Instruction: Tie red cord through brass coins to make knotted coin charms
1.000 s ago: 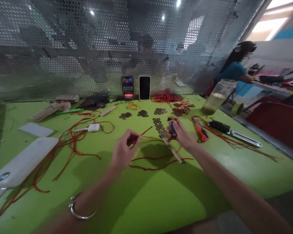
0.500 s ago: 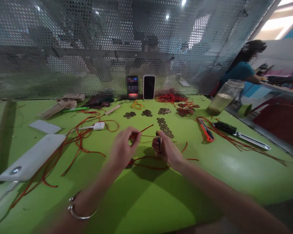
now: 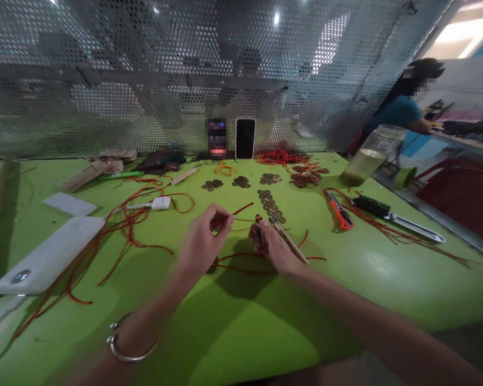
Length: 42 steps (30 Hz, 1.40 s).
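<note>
My left hand (image 3: 211, 230) is closed in a pinch on a red cord (image 3: 243, 208), whose short end sticks out to the right past the fingertips. Facing it, my right hand (image 3: 271, 244) is wrapped round a small lighter (image 3: 259, 228) held upright. A thin pale tool (image 3: 290, 242) with a metal tip shows just beside my right hand; whether it is touched is unclear. Below both hands a loop of red cord (image 3: 247, 272) lies on the green table (image 3: 233, 332). Dark coin-like discs (image 3: 269, 202) lie in a row beyond my right hand.
At the left are a white power bank (image 3: 52, 254) and tangled red cords (image 3: 131, 222). Two phones, one (image 3: 245, 138) dark, stand by the mesh. A cutter (image 3: 338, 210), a brush (image 3: 370, 206) and a jar (image 3: 368, 161) are at the right. A person (image 3: 406, 110) sits beyond.
The pale tool now shows beside my right hand, where it was not visible before. Both hands keep nearly the same pose. The view has shifted slightly.
</note>
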Available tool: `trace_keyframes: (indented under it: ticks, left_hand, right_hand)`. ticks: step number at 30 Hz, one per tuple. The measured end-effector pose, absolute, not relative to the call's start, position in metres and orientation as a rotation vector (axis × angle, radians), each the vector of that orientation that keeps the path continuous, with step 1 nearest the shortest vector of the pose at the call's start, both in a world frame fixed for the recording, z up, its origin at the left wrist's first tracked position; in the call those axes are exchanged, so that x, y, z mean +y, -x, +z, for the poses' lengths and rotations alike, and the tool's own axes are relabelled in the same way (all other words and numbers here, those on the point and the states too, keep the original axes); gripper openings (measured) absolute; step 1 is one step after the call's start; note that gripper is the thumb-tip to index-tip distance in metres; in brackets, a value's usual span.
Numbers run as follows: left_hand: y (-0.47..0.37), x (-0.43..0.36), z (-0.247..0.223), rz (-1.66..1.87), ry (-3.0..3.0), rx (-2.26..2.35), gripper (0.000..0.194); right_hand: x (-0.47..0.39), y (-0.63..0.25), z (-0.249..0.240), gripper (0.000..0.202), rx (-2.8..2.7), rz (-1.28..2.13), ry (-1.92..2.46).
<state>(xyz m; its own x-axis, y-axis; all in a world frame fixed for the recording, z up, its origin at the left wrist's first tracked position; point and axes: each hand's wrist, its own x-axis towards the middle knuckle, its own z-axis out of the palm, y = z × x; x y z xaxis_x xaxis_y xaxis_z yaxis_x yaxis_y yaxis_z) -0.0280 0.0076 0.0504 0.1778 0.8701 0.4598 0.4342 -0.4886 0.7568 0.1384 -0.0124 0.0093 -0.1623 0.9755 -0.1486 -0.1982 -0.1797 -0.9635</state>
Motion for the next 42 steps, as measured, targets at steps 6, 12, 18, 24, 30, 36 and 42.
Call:
trace_keyframes:
  ticks: [6, 12, 18, 24, 30, 36, 42]
  left_hand:
    - [0.028, 0.007, 0.05, 1.232, -1.987, 1.207, 0.009]
    - [0.026, 0.005, 0.051, 1.206, -1.987, 1.189, 0.01]
    - [0.024, 0.003, 0.052, 1.149, -2.004, 1.194, 0.01]
    - [0.024, 0.002, 0.051, 1.14, -1.998, 1.192, 0.009]
    - [0.024, 0.003, 0.051, 1.137, -1.995, 1.184, 0.01]
    - [0.024, 0.002, 0.05, 1.134, -1.994, 1.177, 0.011]
    - [0.023, 0.002, 0.051, 1.132, -1.968, 1.159, 0.01]
  right_hand:
    - [-0.013, -0.14, 0.021, 0.041, -1.082, 1.487, 1.141]
    - [-0.014, -0.141, 0.027, 0.042, -1.178, 1.446, 1.147]
    - [-0.015, -0.14, 0.029, 0.04, -1.18, 1.459, 1.122]
    - [-0.013, -0.141, 0.025, 0.04, -1.165, 1.484, 1.076]
    - [-0.014, -0.141, 0.026, 0.04, -1.162, 1.483, 1.1]
    - [-0.014, -0.142, 0.028, 0.041, -1.176, 1.491, 1.099]
    - [-0.014, -0.142, 0.03, 0.041, -1.194, 1.464, 1.104]
